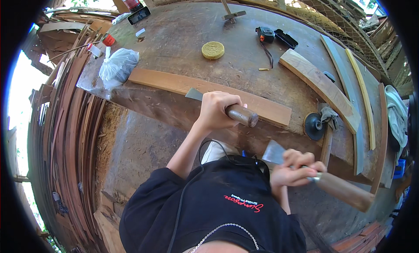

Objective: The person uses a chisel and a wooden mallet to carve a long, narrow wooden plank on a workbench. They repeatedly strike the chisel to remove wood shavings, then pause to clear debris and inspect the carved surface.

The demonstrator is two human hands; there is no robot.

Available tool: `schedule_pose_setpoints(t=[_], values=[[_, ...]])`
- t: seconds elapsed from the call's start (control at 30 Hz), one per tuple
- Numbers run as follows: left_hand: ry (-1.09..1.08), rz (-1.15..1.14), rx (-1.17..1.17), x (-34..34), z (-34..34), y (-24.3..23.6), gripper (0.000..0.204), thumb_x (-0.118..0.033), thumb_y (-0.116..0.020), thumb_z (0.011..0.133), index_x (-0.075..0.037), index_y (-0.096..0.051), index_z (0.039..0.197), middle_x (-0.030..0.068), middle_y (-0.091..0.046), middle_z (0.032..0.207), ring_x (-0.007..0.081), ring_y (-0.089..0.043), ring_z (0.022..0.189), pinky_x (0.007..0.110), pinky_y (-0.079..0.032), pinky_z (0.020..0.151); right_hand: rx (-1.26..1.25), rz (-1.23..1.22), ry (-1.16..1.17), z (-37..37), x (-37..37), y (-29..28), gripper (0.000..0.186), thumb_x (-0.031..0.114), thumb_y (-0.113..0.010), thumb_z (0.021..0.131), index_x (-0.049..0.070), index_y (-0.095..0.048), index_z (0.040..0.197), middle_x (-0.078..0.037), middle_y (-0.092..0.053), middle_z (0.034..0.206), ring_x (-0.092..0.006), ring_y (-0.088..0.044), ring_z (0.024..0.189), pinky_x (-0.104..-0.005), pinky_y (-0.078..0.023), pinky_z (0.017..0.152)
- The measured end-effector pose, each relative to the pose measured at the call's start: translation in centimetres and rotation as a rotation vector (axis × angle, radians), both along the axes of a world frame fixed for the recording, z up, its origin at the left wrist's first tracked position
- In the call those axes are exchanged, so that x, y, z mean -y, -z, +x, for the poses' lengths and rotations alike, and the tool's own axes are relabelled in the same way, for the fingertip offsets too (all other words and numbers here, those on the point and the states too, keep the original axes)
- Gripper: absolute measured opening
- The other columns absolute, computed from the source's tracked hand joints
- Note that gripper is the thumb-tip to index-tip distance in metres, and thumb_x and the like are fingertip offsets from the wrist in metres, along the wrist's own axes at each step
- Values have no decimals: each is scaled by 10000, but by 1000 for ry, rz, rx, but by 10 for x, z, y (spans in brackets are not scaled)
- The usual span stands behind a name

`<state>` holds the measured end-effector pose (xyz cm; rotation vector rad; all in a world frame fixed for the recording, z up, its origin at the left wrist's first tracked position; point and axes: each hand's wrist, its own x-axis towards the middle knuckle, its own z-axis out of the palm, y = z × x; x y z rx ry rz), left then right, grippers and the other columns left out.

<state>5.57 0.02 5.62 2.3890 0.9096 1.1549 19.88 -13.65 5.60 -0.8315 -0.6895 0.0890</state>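
My left hand (218, 110) is closed around a chisel with a brown wooden handle (242, 115); its grey blade (194, 94) sticks out to the left over a reddish-brown wooden board (209, 89). That board lies along the near edge of the workbench. Whether the blade touches the wood, I cannot tell. In front of my body, my right hand (297, 169) grips a second, broad-bladed chisel with a long wooden handle (345, 192). Its wide blade (273, 152) points up and left, and the handle is slightly blurred. The two tools are apart.
On the workbench (174, 39) are a tied plastic bag (118, 67), a round yellow pad (213, 50), a tape measure (265, 34), a hammer-like wooden tool (234, 16) and a phone (139, 15). Right: a curved wooden piece (321, 87), strips and a black disc (314, 126). Planks (61, 135) stack left.
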Motion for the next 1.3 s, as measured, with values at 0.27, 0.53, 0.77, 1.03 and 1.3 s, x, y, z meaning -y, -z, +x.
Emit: schedule_pose_setpoints(t=[0.27, 0.53, 0.77, 1.03, 1.3], values=[[-70, -29, 11, -17, -20, -5, 131, -175, -689, 626, -100, -585, 598, 66, -547, 536, 244, -563, 522, 315, -427, 495, 227, -646, -529, -16, 10, 40, 141, 135, -484, 891, 18, -458, 816, -44, -468, 556, -145, -461, 436, -271, -355, 423], [-79, -66, 34, -27, -33, -4, 104, -137, -701, 599, -98, -607, 618, 70, -570, 562, 238, -571, 533, 294, -433, 509, 184, -63, -333, -44, -23, 57, 212, 292, -349, 954, 96, -328, 1030, 8, -318, 514, -83, -310, 378, -228, -344, 395], [-178, -25, 80, -47, -66, -2, 125, -86, -709, 611, -71, -587, 588, 60, -561, 530, 162, -535, 477, 256, -398, 475, -42, -420, -592, -44, -25, 36, 209, 219, -397, 939, 54, -392, 811, 17, -388, 565, -58, -365, 426, -210, -278, 387], [-173, -61, 12, -51, -75, 0, 127, -93, -720, 549, -97, -617, 624, 52, -602, 589, 200, -590, 538, 266, -438, 510, 567, -456, -539, -78, -50, 48, 238, 277, -391, 942, 62, -384, 840, 14, -361, 527, -115, -335, 391, -229, -331, 404], [-217, -37, 207, -71, -134, -5, 225, -80, -720, 669, -44, -536, 544, 10, -498, 483, 64, -452, 460, 216, -341, 437, -31, -272, -698, -68, -60, 25, 175, 205, -374, 947, 55, -373, 856, 8, -364, 563, -63, -343, 419, -215, -324, 397]])
